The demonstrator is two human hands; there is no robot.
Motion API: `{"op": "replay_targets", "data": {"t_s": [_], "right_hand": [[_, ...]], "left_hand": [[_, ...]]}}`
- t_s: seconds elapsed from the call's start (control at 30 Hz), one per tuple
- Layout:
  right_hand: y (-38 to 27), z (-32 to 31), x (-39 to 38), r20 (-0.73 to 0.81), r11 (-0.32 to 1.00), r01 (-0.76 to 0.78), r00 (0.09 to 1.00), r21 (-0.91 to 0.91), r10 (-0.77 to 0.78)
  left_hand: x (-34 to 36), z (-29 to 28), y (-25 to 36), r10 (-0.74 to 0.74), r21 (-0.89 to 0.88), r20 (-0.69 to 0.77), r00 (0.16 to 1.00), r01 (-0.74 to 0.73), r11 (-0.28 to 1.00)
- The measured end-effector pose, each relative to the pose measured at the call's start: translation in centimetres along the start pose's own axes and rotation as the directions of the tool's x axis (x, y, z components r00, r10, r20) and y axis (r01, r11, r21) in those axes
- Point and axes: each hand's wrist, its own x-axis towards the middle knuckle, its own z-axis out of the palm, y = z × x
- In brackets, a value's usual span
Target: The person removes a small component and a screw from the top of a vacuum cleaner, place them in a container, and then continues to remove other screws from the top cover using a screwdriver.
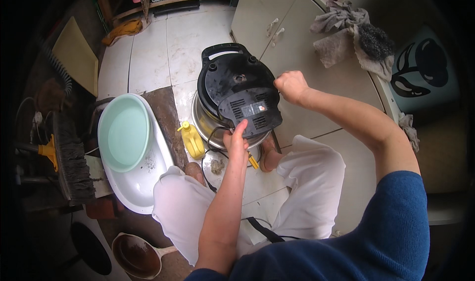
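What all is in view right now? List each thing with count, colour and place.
cooker: 1, black base up, steel body, floor centre
yellow bottle: 1, left of cooker
green basin: 1, inside white basin, floor left
brush: 1, dark bristles, far left
pan: 1, brown inside, bottom left
rags: grey, counter upper right
cabinet: cream, behind cooker
left hand: on cooker's near edge
right hand: fisted, cooker's right edge

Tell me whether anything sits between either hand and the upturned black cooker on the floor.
Nothing visible does. The left hand already rests its fingers on the near edge of the black cooker base, and the right hand is against its right side. The yellow bottle stands off to the left, clear of both.
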Motion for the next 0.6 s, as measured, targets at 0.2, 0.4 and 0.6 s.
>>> {"op": "replay_targets", "data": {"t_s": [0.2, 0.4, 0.6], "right_hand": [[0.4, -1.6, -0.2, 0.167, 0.991, -0.076, 0.984, 0.112, 0.056], [1.1, -1.0, 1.2, 0.401, 0.903, -0.388, 0.868, 0.185, 0.291], [1.2, -1.3, 0.7, 0.351, 0.900, -0.370, 0.894, 0.231, 0.277]], "left_hand": [[0.2, -0.2, 0.1, 0.005, -0.001, 0.005, 1.000, -0.005, 1.000], [0.1, 0.2, 0.0, 0.003, -0.014, -0.007, 1.000, -0.003, 1.000], [0.1, 0.0, 0.0, 0.010, -0.015, -0.004, 1.000, -0.010, 1.000]]}}
